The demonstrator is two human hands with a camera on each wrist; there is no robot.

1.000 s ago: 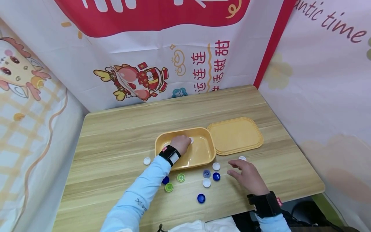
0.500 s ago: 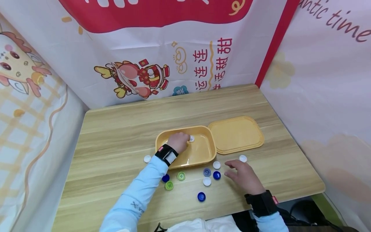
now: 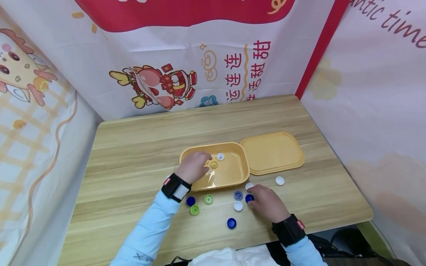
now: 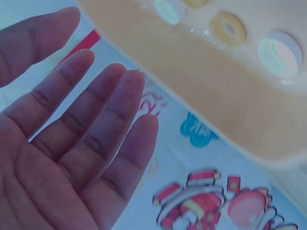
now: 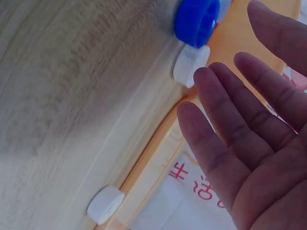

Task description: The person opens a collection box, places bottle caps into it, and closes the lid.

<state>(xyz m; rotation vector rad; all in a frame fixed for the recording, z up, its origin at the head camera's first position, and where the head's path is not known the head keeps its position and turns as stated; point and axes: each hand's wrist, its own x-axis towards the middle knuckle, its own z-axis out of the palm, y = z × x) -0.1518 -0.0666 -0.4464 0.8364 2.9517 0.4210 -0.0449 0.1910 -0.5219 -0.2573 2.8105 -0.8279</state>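
My left hand [image 3: 193, 167] is over the left part of a yellow plastic box [image 3: 234, 170], fingers extended and holding nothing. Inside the box lie a white bottle cap [image 3: 220, 157] and a yellow bottle cap [image 3: 214, 164]; the left wrist view shows another white cap [image 4: 170, 11] in there. Over the table, my right hand [image 3: 269, 203] reaches leftward with loosely straight fingers. Its fingertips are right by a dark blue bottle cap [image 3: 249, 198] and a white cap [image 3: 249, 186], which it partly covers in the head view. Nothing shows between the fingers in the right wrist view.
The yellow lid [image 3: 273, 153] lies flat against the box's right side. In front of the box are a pale blue cap [image 3: 238, 195], another white cap [image 3: 237, 205], green caps [image 3: 208, 199] and further blue caps [image 3: 231, 223]. One white cap [image 3: 280, 180] sits below the lid.
My left hand has drawn back leftward from the white cap in the box and its fingers have spread, baring the yellow cap. My right hand has moved left to the blue and white caps.
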